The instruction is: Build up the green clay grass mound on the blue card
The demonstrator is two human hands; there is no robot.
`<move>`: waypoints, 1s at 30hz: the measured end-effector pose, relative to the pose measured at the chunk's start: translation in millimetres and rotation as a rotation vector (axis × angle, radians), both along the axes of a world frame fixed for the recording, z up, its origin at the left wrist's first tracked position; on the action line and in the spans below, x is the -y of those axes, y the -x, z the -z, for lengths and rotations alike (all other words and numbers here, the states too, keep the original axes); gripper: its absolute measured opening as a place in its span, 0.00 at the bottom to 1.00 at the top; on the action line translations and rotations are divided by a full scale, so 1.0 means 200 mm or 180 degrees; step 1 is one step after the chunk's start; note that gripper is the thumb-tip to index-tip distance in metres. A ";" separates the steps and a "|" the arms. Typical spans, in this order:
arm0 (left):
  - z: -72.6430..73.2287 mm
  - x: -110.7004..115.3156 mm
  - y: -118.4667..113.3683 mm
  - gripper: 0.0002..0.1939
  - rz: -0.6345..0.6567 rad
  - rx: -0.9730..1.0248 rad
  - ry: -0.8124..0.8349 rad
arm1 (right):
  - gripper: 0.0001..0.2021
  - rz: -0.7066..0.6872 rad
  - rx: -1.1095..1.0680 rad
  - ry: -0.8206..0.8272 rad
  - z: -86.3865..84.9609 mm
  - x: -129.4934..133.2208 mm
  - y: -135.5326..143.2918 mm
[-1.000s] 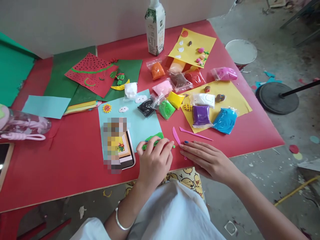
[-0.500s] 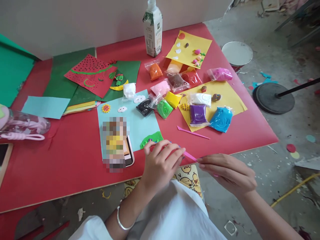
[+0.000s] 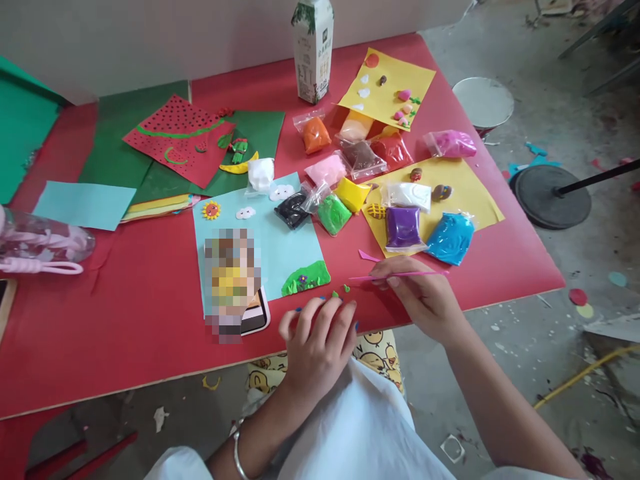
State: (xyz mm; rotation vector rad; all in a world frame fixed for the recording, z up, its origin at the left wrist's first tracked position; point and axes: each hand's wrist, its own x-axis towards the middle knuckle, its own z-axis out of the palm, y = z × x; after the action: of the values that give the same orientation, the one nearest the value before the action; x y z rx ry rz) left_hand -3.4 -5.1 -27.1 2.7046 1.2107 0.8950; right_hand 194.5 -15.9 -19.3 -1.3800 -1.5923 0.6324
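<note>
My right hand point(image 3: 425, 293) is closed on a thin pink clay tool point(image 3: 400, 275), held nearly level over the table near its front edge. My left hand point(image 3: 320, 340) rests at the front edge with its fingers apart and bent; its palm side is hidden. Small blue bits show by its fingertips, too small to make out. Just past them lie tiny green clay pieces point(image 3: 347, 288). A light blue sheet point(image 3: 270, 247) carries a clay sun point(image 3: 211, 210), clouds and a green clay hill point(image 3: 307, 279). Another pink tool point(image 3: 369, 256) lies partly behind my right hand.
Bags of coloured clay, among them purple point(image 3: 403, 227), blue point(image 3: 451, 238) and green point(image 3: 334, 215), cover the middle and right. A carton point(image 3: 313, 53) stands at the back. A phone point(image 3: 257, 317), partly blurred, lies on the light blue sheet. A clear bottle point(image 3: 45, 240) is far left.
My right hand has moved up and left over the table with the pink tool, which has come away from my left hand. Green pieces now show on the table. The view has shifted slightly.
</note>
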 end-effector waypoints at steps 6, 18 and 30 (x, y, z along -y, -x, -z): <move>0.04 0.01 0.00 0.17 -0.0111 -0.0371 0.0079 | 0.11 -0.0548 -0.0361 0.0297 0.01 -0.07 -0.04; 0.06 0.01 0.00 0.18 -0.0052 -0.0400 0.0205 | 0.08 -0.0878 -0.0550 0.0428 0.03 -0.14 -0.02; 0.06 0.00 0.00 0.17 -0.0029 -0.0381 0.0247 | 0.09 -0.1111 -0.0294 0.0415 0.05 -0.17 -0.01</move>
State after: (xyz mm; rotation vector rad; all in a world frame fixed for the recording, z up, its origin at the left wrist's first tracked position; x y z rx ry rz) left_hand -3.9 -5.5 -38.2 2.7273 1.2520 0.6805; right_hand 196.2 17.5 -28.6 -1.1527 -1.7572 1.0086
